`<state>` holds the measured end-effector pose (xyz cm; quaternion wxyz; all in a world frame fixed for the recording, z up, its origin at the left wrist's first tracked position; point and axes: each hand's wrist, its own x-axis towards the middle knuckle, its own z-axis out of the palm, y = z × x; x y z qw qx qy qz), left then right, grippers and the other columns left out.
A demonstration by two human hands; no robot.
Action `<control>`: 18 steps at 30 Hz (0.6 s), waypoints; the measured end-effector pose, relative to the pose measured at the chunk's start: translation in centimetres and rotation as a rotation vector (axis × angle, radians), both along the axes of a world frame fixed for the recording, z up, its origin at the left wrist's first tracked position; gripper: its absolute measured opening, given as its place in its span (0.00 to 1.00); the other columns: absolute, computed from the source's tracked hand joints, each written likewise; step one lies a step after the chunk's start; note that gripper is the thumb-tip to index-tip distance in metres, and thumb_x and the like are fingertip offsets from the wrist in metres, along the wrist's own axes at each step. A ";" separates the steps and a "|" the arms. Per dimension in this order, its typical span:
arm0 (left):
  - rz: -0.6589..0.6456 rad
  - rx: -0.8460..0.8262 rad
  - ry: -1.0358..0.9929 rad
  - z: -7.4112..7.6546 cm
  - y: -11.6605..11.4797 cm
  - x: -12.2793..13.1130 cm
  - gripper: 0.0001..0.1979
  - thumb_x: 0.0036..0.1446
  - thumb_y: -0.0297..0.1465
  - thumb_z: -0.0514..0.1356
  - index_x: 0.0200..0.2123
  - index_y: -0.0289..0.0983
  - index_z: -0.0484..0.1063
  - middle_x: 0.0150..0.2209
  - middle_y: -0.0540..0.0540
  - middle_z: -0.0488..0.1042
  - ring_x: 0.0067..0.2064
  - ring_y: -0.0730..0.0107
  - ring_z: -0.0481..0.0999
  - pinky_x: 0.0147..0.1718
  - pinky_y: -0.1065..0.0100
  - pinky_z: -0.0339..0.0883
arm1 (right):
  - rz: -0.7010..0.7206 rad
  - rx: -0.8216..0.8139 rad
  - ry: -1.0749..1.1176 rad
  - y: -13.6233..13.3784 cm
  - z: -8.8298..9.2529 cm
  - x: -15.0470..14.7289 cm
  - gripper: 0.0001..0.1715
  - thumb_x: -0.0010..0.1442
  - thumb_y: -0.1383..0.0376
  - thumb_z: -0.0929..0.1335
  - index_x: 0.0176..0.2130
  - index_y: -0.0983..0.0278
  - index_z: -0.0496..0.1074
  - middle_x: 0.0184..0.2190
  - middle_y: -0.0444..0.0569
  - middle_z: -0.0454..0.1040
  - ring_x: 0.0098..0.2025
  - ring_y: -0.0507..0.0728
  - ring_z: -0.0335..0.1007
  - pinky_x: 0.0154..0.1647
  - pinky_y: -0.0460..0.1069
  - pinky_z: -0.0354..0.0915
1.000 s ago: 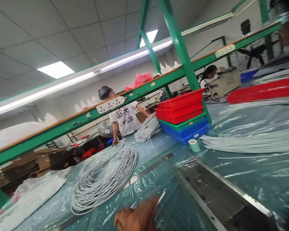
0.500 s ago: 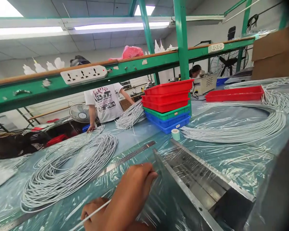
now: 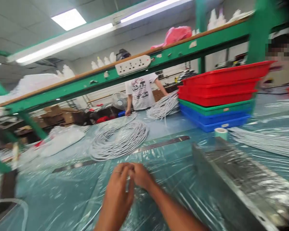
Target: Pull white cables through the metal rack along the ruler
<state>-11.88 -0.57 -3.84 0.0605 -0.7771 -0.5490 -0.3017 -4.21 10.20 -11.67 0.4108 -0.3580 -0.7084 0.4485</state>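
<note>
My left hand (image 3: 119, 187) and my right hand (image 3: 140, 175) meet low in the middle of the view, closed, with fingertips pinched together. A thin white cable (image 3: 91, 219) rises from the bottom edge and passes behind my left wrist, in line with the joined fingertips. Fingers hide the part of it in their grip. Beyond my hands lies a large coil of white cables (image 3: 120, 141) on the plastic-covered table (image 3: 57, 192). Between them and the coil, a long steel ruler (image 3: 162, 143) lies slantwise. To the right stands a metal trough (image 3: 231, 189), blurred.
Stacked red, green and blue trays (image 3: 216, 96) stand behind a pale green tape roll (image 3: 221, 133). More cables (image 3: 267, 142) lie at right. A green shelf beam (image 3: 84, 86) with a power strip (image 3: 133, 65) crosses above. A person (image 3: 141, 91) stands across the table beside another cable bundle (image 3: 165, 106).
The view has swung left, so the table's things appear farther right. My hands, crossed before with a cable in the lower one, have come together at the fingertips.
</note>
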 end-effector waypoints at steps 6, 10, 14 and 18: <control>0.382 -0.168 -0.049 -6.2 -3.4 -11.3 0.27 0.65 0.47 0.47 0.51 0.31 0.69 0.48 0.38 0.68 0.46 0.55 0.72 0.46 0.56 0.69 | 0.027 -0.108 0.143 1.5 -0.5 -0.3 0.12 0.58 0.74 0.59 0.34 0.66 0.69 0.24 0.43 0.68 0.21 0.49 0.65 0.25 0.44 0.61; 0.368 -0.215 -0.031 -7.6 -1.6 -10.2 0.21 0.65 0.40 0.45 0.47 0.33 0.71 0.43 0.40 0.69 0.44 0.59 0.73 0.45 0.59 0.67 | 0.024 -0.103 0.163 0.9 -0.3 -0.1 0.11 0.55 0.74 0.59 0.32 0.65 0.69 0.23 0.42 0.68 0.20 0.49 0.65 0.24 0.43 0.60; 0.313 -0.231 -0.012 -7.1 0.1 -8.4 0.21 0.67 0.37 0.40 0.36 0.34 0.70 0.36 0.42 0.68 0.37 0.60 0.72 0.39 0.62 0.64 | 0.007 -0.100 0.137 0.8 -0.2 -0.2 0.12 0.55 0.76 0.60 0.31 0.65 0.69 0.22 0.41 0.68 0.20 0.49 0.65 0.23 0.43 0.59; 0.343 -0.215 -0.003 -7.6 0.1 -7.1 0.17 0.67 0.37 0.43 0.38 0.34 0.67 0.37 0.41 0.68 0.37 0.58 0.71 0.36 0.64 0.60 | -0.003 -0.088 0.103 1.0 -0.2 -0.4 0.12 0.55 0.76 0.60 0.32 0.65 0.70 0.22 0.41 0.69 0.20 0.49 0.65 0.23 0.42 0.59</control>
